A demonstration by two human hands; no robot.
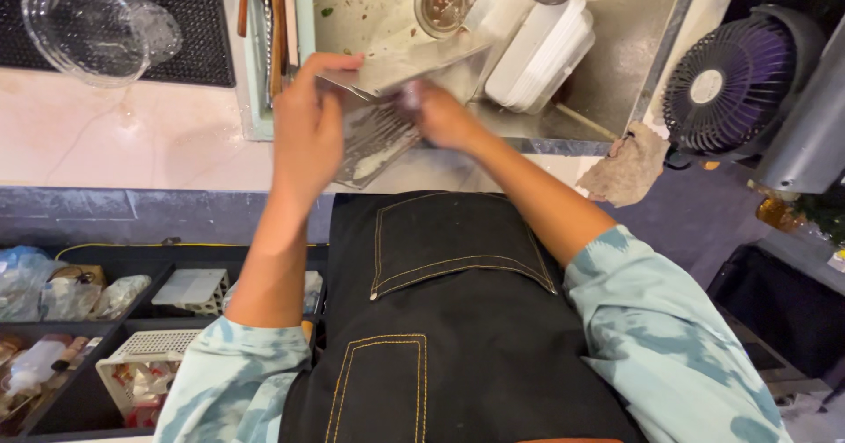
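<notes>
My left hand (308, 126) grips the edge of a flat metal grater or tray (374, 135), held tilted over the front edge of the steel sink (616, 47). My right hand (440, 116) presses on the metal piece's upper side with fingers curled, blurred by motion; I cannot tell whether it holds a sponge. Soapy streaks show on the metal surface. A black apron (440, 320) covers my front.
A clear glass bowl (88, 25) lies on a black mat at the back left. White containers (541, 51) and a round glass lid (443, 1) sit in the sink. A rag (627, 166) hangs at the counter edge, a purple fan (722, 87) at the right. Shelves with baskets (150, 355) are below.
</notes>
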